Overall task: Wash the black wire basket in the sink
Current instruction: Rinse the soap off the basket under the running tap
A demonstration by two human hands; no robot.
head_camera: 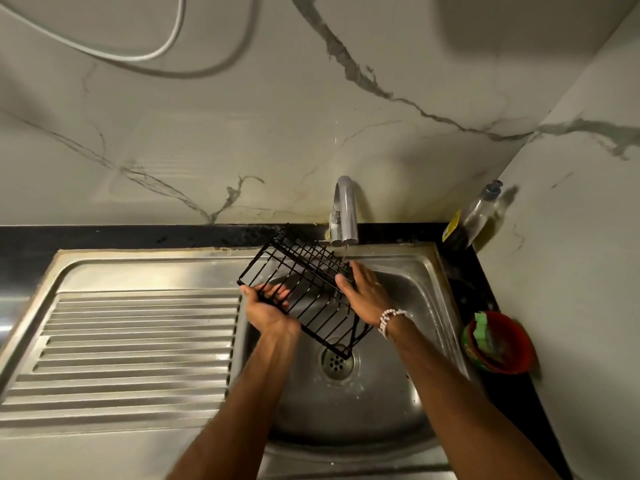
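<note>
Sink (398, 393): steel basin, wet, ribbed drainboard (131, 341) to its left. Tap (344, 209) at the back rim, running a thin stream (344, 252).

Basket (313, 271): held up over the basin, tilted, near corner low above the drain (336, 362), far end up beside the spout. Not touching the basin floor. The stream lands on its right-hand end only.

Left hand (266, 308): grips the left corner, fingers curled through the wires, thumb on the rim. It seems to carry the weight.

Right hand (363, 292): fingers near straight, laid flat against the right side under the stream, thumb on a wire. Looks like rubbing, not gripping.

Step in hand, by my reading: rinse and hand-rub.
- Only one end is getting water, so slide or turn the basket to bring each row of wires under the stream.
- Run fingers along the wires and into the welded crossings, where grime would sit.
- Keep the low corner over the drain so run-off stays in the basin.
- Wet wire is probably slick; keep the left grip firm while turning.

Sponge (482, 327) in a red bowl (502, 341) and a soap bottle (479, 213) sit on the right counter, within reach if bare fingers won't do.
</note>
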